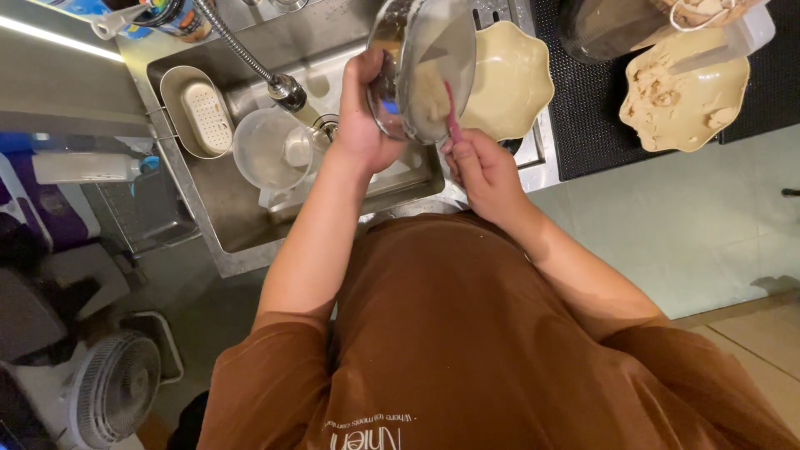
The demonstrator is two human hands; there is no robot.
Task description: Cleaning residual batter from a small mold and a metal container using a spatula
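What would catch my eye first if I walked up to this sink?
Probably the shiny metal bowl tilted over the sink, gripped by the left hand while the right hand works a pink utensil inside it. Just right sits a cream scalloped bowl.

Over the steel sink [208, 212] the hands are crowding the right half: the left hand [360, 125] is gripping a tilted glass lid [425, 67], and the right hand [483, 167] is pressing a pink utensil [451, 112] against it. The flexible faucet hose [250, 54] is cutting across the basin's middle, and a clear plastic jug [271, 150] is sitting beneath its head. A metal soap tray [200, 112] is hanging on the left wall. A scalloped cream bowl [510, 79] is blocking the drainer just behind the lid. Bare basin floor is lying open along the near left wall.
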